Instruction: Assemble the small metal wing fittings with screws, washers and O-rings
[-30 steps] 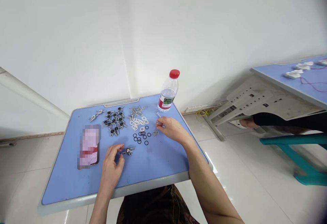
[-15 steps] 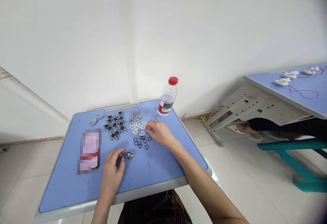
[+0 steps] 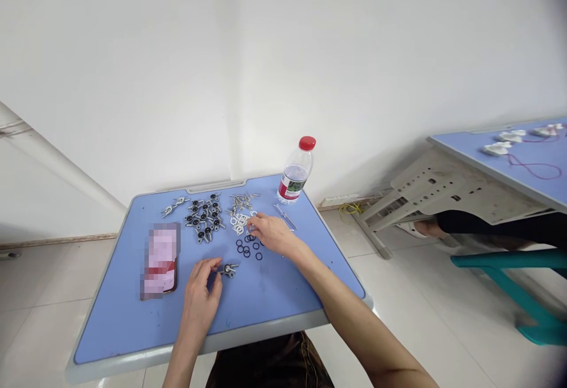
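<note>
We list: one classroom-like room, with small-parts handwork laid out. Our evidence: blue-topped school-type desk (image 3: pixel 128 323), our landmark, bearing sorted groups of metal fittings (image 3: pixel 203 217) and black rings (image 3: pixel 247 253); behind the desk, plain white wall (image 3: pixel 133 81); beneath the desk, pale tiled floor (image 3: pixel 407 323); right of the desk, second matching desk (image 3: pixel 465 139) with white pieces (image 3: pixel 497 149), plus teal plastic stool (image 3: pixel 509 262).

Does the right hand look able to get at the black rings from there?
Probably yes: the black rings lie close to the right hand, and apart from the hand, nothing seems to cover them.
</note>
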### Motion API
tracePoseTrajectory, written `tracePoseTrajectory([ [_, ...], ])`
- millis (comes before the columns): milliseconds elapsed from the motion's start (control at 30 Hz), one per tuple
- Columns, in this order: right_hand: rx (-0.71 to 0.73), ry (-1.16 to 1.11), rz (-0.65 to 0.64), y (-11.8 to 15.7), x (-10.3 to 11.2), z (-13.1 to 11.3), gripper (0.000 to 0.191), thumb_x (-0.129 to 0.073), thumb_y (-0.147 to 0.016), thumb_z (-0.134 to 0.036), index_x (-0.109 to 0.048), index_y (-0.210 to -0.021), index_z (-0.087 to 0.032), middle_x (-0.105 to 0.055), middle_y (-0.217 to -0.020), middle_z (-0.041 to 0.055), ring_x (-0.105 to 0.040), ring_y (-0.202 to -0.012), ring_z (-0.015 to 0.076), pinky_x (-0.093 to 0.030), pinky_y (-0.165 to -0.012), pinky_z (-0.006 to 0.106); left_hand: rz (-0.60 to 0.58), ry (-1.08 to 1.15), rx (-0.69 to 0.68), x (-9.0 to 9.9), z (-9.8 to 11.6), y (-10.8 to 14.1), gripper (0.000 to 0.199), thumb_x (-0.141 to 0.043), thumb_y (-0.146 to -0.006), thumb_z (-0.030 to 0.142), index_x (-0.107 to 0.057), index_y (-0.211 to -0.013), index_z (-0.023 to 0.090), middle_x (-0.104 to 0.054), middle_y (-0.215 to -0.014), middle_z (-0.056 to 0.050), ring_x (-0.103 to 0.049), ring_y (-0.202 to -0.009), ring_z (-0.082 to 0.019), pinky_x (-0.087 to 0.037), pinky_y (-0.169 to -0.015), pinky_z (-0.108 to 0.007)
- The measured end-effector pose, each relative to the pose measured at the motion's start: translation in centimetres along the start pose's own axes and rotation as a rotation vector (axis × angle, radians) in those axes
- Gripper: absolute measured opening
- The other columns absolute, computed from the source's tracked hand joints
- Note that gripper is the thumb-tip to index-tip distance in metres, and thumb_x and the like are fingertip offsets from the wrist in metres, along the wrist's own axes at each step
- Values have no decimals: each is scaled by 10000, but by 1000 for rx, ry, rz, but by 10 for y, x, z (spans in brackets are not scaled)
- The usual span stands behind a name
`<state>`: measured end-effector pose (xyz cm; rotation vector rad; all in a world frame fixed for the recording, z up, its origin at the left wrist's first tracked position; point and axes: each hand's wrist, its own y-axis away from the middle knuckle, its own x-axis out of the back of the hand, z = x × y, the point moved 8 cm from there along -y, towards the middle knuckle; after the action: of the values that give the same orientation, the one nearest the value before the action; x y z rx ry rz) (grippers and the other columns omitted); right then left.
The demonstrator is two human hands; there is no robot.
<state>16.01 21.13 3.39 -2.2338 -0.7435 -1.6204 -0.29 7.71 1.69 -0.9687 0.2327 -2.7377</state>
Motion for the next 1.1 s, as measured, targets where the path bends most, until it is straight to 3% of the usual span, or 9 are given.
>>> tracePoseTrajectory([
  [367,-37,-25,-9,-3,3,4,177,-604,-869,-162,-597,-1046,-158,-664,-1048,89,-640,-860,188,-371,-658,250,9,6,-11,0,-1,0,267,-466,-850,176,-619,-1066,211,-652,-1036,-70,-616,-968,-214,-509,-884,-409],
  [600,-54,-104,49,1,14,6,40,-620,-849,-147,-641,-878,-166,-688,-946,67,-633,-812,172,-348,-632,237,17,-2,1,2,0,0,256,-464,-856,167,-613,-1060,210,-648,-1035,-69,-608,-977,-213,-501,-887,-409],
  [867,-49,-299,159,13,29,6,158,-518,-909,-179,-660,-976,-157,-713,-789,19,-563,-606,115,-362,-580,222,92,14,-7,11,1,1,208,-480,-888,203,-621,-1041,204,-650,-1015,-66,-613,-934,-189,-506,-851,-355],
  [1033,53,-578,111,19,23,-4,293,-443,-908,-149,-661,-1102,-169,-720,-796,-10,-372,-428,68,-342,-513,214,158,33,-25,17,5,1,190,-489,-905,257,-643,-1003,203,-658,-955,-52,-613,-872,-172,-501,-804,-314],
  [1100,43,-573,94,20,23,-3,297,-446,-906,-148,-643,-1126,-179,-722,-818,-11,-384,-437,68,-351,-525,212,161,41,-25,17,5,1,189,-494,-906,263,-647,-999,203,-658,-951,-50,-609,-868,-169,-497,-802,-308],
])
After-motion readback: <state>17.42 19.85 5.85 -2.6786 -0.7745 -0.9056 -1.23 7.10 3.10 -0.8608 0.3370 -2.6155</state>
